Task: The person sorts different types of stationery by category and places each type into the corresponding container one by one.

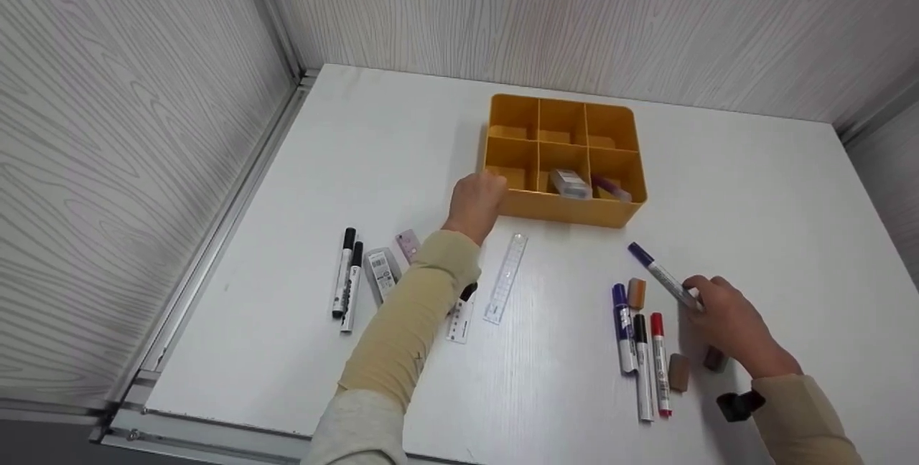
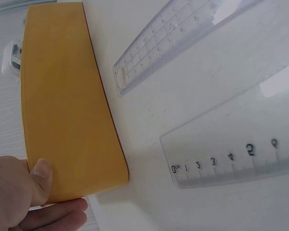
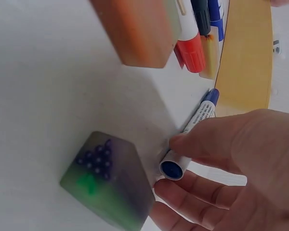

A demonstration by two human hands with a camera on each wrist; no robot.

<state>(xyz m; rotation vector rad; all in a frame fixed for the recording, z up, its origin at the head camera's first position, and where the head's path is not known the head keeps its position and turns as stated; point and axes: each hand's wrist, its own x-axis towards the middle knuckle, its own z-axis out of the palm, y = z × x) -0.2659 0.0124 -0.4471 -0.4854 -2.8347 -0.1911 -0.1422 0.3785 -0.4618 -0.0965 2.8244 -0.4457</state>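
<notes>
My left hand (image 1: 475,205) grips the front left corner of a yellow divided box (image 1: 567,211); in the left wrist view the thumb (image 2: 42,169) presses its outer wall, with fingers beneath. At the right, my right hand (image 1: 734,327) pinches a blue-capped marker (image 1: 664,277) near its rear end, cap pointing toward the box. Close to that hand, the right wrist view shows an eraser-like block with a grape print (image 3: 108,178), mostly hidden in the head view. A white-labelled item (image 1: 571,183) lies in the front middle compartment, a purplish clear item (image 1: 610,187) in the front right one.
Left of the right hand lie a blue marker (image 1: 623,329), a black marker (image 1: 642,368), a red marker (image 1: 660,364) and brownish blocks (image 1: 678,373). A clear ruler (image 1: 506,278) lies before the box. Two black markers (image 1: 344,275) and a grey labelled item (image 1: 382,271) lie left.
</notes>
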